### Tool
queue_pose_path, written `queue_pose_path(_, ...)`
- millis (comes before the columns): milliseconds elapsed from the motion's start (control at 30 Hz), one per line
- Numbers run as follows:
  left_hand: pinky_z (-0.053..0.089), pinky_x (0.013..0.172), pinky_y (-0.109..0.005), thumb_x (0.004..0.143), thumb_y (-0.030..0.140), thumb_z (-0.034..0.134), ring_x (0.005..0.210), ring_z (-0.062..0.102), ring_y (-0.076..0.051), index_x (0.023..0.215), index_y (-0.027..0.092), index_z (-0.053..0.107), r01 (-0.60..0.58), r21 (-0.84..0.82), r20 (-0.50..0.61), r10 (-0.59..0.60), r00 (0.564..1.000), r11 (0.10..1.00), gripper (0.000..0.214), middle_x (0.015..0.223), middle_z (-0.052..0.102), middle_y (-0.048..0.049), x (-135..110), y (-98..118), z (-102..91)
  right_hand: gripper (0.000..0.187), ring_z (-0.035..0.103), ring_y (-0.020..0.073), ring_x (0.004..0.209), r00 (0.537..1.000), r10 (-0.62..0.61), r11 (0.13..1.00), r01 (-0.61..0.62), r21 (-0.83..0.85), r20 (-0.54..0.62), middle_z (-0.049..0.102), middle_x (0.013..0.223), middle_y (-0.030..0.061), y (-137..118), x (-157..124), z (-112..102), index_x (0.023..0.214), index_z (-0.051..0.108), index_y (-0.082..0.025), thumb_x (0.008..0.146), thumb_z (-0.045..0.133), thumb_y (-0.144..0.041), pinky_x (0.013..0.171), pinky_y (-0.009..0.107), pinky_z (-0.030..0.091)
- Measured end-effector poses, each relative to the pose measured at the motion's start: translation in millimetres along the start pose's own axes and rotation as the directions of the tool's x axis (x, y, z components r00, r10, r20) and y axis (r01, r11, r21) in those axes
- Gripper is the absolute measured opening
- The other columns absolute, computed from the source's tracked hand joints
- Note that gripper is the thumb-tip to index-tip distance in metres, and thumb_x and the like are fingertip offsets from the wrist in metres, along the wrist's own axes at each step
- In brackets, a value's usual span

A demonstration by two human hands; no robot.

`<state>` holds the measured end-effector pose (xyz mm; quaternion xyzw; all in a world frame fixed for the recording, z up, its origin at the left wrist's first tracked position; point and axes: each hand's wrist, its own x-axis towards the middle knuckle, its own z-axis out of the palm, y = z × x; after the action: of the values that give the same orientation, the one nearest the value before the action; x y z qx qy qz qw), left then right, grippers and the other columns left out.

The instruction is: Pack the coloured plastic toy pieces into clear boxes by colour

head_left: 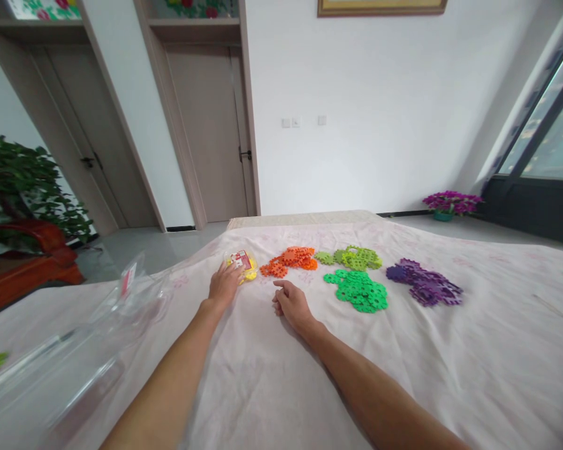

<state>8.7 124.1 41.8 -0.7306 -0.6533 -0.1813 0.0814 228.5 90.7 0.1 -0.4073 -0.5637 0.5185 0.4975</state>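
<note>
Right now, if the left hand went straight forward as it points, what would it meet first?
The left hand would probably first meet the clear plastic pack of yellow pieces, which it seems to touch already.

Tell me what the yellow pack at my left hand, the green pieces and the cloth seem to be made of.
Yellow pack: outside seems clear, slightly shiny plastic, as yellow shows through; its label is perhaps paper. Green pieces: probably plastic or foam, fairly matte, going by their even color and notched edges. Cloth: likely fabric, matte, judging by its soft folds; the fiber can't be told.
</note>
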Motion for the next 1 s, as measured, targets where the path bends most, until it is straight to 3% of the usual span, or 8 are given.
queue_pose_path(67,0.029,0.110,-0.057,0.096,0.023,0.041,0.139,0.035,-0.033,0.132,0.026,0.057,0.053,0.016,-0.029,-0.053,0.998,0.998,0.039,0.146,0.047,-0.0121,3.5,0.4,3.1,0.037,0.050,0.0080,0.048,1.000,-0.016,0.999,0.017,-0.043,0.007,0.056,0.069,-0.0034,1.6,0.1,-0.5,0.114,0.056,-0.017,0.080,0.047,-0.027,0.044,0.020,0.042)
queue_pose_path(167,0.013,0.111,-0.068,0.095,0.014,0.034,0.146,0.015,-0.038,0.146,0.023,0.038,0.153,0.045,-0.114,-0.148,0.982,0.987,0.053,0.160,0.018,-0.0164,-8.9,10.2,6.8,0.037,0.051,0.0089,0.049,0.997,-0.069,0.982,0.072,-0.175,0.020,0.058,0.069,-0.0029,3.7,1.4,-2.6,0.116,0.057,-0.018,0.083,0.044,-0.027,0.048,0.022,0.043)
queue_pose_path(300,0.005,0.115,-0.060,0.090,0.019,0.045,0.149,0.002,-0.034,0.153,0.018,0.016,0.272,0.081,-0.205,-0.251,0.946,0.959,0.069,0.161,0.000,-0.0197,-48.8,31.9,10.6,0.036,0.061,0.0137,0.069,0.977,-0.212,0.861,0.196,-0.470,0.018,0.066,0.080,0.0018,1.2,3.9,-6.9,0.117,0.060,-0.019,0.085,0.042,-0.020,0.070,0.027,0.049)
queue_pose_path(400,0.006,0.113,-0.062,0.091,0.035,0.045,0.148,0.004,-0.038,0.153,0.018,0.018,0.318,0.079,-0.058,-0.314,0.948,0.945,0.069,0.161,0.004,-0.0213,-79.9,40.7,10.3,0.035,0.060,0.0166,0.094,0.954,-0.293,0.703,0.264,-0.661,0.070,0.067,0.100,0.0068,-6.0,1.4,-6.3,0.114,0.063,-0.018,0.085,0.043,-0.016,0.089,0.028,0.045)
queue_pose_path(500,0.009,0.111,-0.064,0.094,0.049,0.035,0.146,0.017,-0.039,0.148,0.023,0.033,0.321,0.109,0.164,-0.335,0.928,0.941,0.060,0.158,0.023,-0.0180,-102.1,38.7,7.2,0.030,0.055,0.0195,0.106,0.943,-0.264,0.513,0.314,-0.799,0.200,0.064,0.112,0.0098,-13.7,-7.8,-1.1,0.111,0.065,-0.018,0.088,0.046,-0.020,0.097,0.031,0.040)
queue_pose_path(633,0.014,0.114,-0.058,0.095,0.052,0.026,0.145,0.021,-0.034,0.148,0.027,0.034,0.269,0.152,0.244,-0.300,0.922,0.951,0.059,0.158,0.026,-0.0123,-114.7,32.2,1.0,0.041,0.045,0.0258,0.125,0.914,-0.175,0.310,0.404,-0.861,0.366,0.054,0.135,0.0127,-18.2,-25.4,2.8,0.127,0.057,-0.017,0.094,0.043,-0.037,0.106,0.040,0.033)
queue_pose_path(800,0.016,0.114,-0.056,0.095,0.051,0.026,0.146,0.022,-0.032,0.149,0.028,0.032,0.232,0.180,0.243,-0.272,0.931,0.956,0.059,0.158,0.026,-0.0119,-123.2,27.6,-1.5,0.062,0.024,0.0281,0.143,0.895,-0.043,0.249,0.439,-0.863,0.443,0.031,0.156,0.0111,-15.9,-45.3,-22.4,0.149,0.035,-0.018,0.098,0.027,-0.052,0.116,0.046,0.018)
queue_pose_path(1000,0.016,0.112,-0.060,0.096,0.051,0.023,0.146,0.022,-0.032,0.149,0.031,0.030,0.261,0.209,0.217,-0.305,0.927,0.942,0.058,0.158,0.026,-0.0110,-149.0,18.5,-0.6,0.064,0.018,0.0253,0.146,0.919,0.013,0.217,0.382,-0.898,0.394,0.024,0.159,0.0069,-23.5,-70.5,-95.9,0.152,0.029,-0.023,0.098,0.023,-0.057,0.119,0.046,0.011)
